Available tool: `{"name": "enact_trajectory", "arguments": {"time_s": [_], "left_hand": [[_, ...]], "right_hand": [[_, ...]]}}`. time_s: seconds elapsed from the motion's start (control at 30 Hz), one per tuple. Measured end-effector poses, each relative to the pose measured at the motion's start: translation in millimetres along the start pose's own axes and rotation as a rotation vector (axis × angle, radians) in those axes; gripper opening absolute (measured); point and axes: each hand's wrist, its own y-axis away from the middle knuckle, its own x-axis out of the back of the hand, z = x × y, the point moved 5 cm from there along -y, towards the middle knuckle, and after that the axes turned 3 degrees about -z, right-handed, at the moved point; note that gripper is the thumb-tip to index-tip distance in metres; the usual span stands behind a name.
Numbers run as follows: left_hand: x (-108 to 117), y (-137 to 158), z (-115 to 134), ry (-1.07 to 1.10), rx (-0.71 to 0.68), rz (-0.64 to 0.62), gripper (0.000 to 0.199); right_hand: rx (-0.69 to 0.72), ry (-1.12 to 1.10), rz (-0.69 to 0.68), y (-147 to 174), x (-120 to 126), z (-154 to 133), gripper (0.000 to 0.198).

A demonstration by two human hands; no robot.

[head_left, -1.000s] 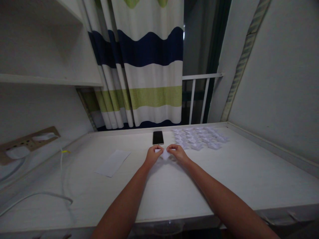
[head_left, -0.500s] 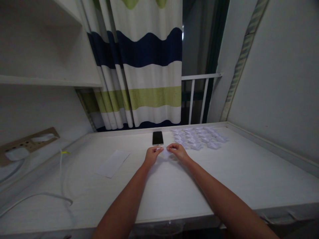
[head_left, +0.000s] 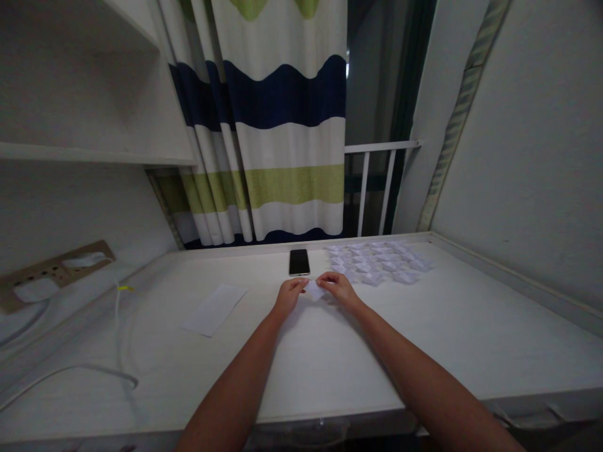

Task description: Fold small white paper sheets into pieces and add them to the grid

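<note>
A small piece of white paper (head_left: 314, 290) is held between my two hands, just above the desk. My left hand (head_left: 289, 295) pinches its left side with thumb and fingers. On the other side, my right hand (head_left: 337, 289) grips it in the same way. The paper's folds are too small to make out. Right behind my hands a dark-screened phone (head_left: 299, 262) lies flat. Several folded white paper pieces (head_left: 367, 271) stand in rows to the right of the phone. Flat white paper sheets (head_left: 215, 309) lie to the left of my left hand.
The white desk (head_left: 330, 370) has a raised rim along its back and right side. A power strip (head_left: 54, 274) with plugs is on the left wall, and a white cable (head_left: 85, 366) trails across the desk's left. A striped curtain (head_left: 292, 144) hangs behind, beside a white railing (head_left: 382, 147).
The paper between my fingers has shifted slightly and its lower part shows more broadly. Both hands keep their pinch in nearly the same place. The view has moved a little.
</note>
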Motion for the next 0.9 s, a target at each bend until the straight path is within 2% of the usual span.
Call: {"name": "enact_trajectory", "arguments": {"time_s": [0.23,0.33,0.7,0.9], "left_hand": [[10,-1,2,0.126,0.025,0.116,0.033],[11,0,4,0.166,0.043,0.124,0.034],[2,2,5,0.278,0.113,-0.031,0.042],[-2,5,5,0.445,0.207,-0.072,0.038]], "right_hand": [[-0.028,-0.046,0.113,-4,10,6,0.032],[-0.018,-0.077,0.137,-3,12,5,0.034],[-0.025,-0.213,0.182,0,14,0,0.027],[-0.052,-0.199,0.175,-1,13,1,0.03]]}}
